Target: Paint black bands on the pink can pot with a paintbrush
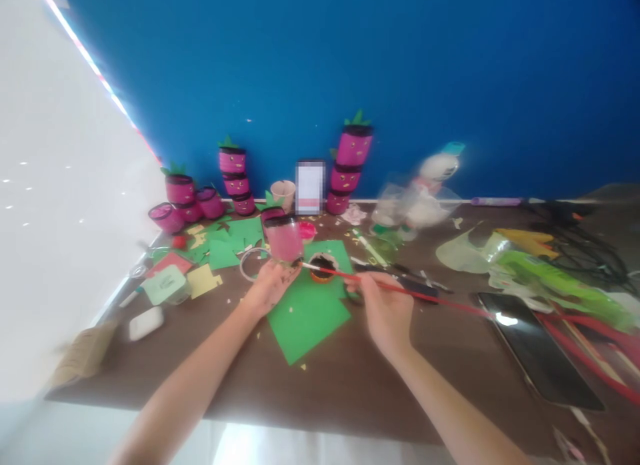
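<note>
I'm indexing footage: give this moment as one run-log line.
left hand: holds pink cylindrical cup with black rim | right hand: holds thin red-handled paintbrush | tip: near cup's bottom | nearby: small round pot of dark paint

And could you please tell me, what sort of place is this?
Probably a craft table, though the frame does not settle whether at home or in a classroom. Signs of it: the paintbrush in the right hand, the open pot of black paint, and the cut green paper.

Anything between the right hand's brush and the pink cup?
Nothing visible: the paintbrush in the right hand has its tip by the lower edge of the pink cup. The pot of dark paint shows behind the shaft, not between.
</note>
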### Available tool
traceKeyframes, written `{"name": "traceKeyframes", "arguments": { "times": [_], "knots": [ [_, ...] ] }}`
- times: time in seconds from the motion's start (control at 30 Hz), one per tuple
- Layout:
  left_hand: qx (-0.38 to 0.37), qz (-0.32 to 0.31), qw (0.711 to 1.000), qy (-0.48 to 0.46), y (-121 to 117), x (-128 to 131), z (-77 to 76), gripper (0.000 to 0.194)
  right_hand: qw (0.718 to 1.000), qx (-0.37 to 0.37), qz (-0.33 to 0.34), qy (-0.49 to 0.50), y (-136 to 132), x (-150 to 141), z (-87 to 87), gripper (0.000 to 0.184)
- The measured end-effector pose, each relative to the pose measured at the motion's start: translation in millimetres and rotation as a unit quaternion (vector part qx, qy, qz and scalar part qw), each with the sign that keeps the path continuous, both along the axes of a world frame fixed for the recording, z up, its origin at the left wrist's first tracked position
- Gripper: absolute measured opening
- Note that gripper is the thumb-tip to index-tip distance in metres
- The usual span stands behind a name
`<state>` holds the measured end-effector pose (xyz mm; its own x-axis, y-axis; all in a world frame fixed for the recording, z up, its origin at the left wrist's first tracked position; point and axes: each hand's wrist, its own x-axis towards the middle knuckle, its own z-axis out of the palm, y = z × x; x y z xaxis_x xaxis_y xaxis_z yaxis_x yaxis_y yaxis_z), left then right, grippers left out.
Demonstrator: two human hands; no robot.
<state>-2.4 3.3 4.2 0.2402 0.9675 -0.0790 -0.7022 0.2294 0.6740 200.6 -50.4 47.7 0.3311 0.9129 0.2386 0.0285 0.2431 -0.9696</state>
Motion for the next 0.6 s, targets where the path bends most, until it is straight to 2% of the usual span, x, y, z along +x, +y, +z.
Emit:
{"name": "traceKeyframes", "arguments": {
  "times": [0.13, 0.27, 0.37, 0.53, 0.6],
  "knots": [
    [0.000, 0.022, 1.000, 0.002, -1.0, 2.9, 6.4, 0.050, 1.000, 0.014, -0.028, 0.004, 0.9, 1.7, 0.3, 0.012],
    [-0.008, 0.039, 0.999, 0.021, -3.3, 6.1, 14.7, 0.061, 0.999, 0.029, 0.019, -0.007, -3.3, -4.0, 7.3, 0.013],
    [-0.007, 0.032, 0.999, 0.027, -4.4, 6.2, 15.0, 0.060, 0.999, 0.022, 0.032, -0.017, -5.4, -7.8, 11.4, 0.014],
    [0.003, 0.030, 0.999, 0.021, -4.4, 5.8, 13.4, 0.058, 0.999, 0.023, -0.025, -0.029, -2.0, -2.3, 6.2, 0.012],
    [0.002, 0.031, 0.999, 0.019, -4.2, 6.3, 14.3, 0.059, 0.999, 0.029, -0.025, -0.026, -1.3, -0.7, 3.7, 0.012]
  ]
}}
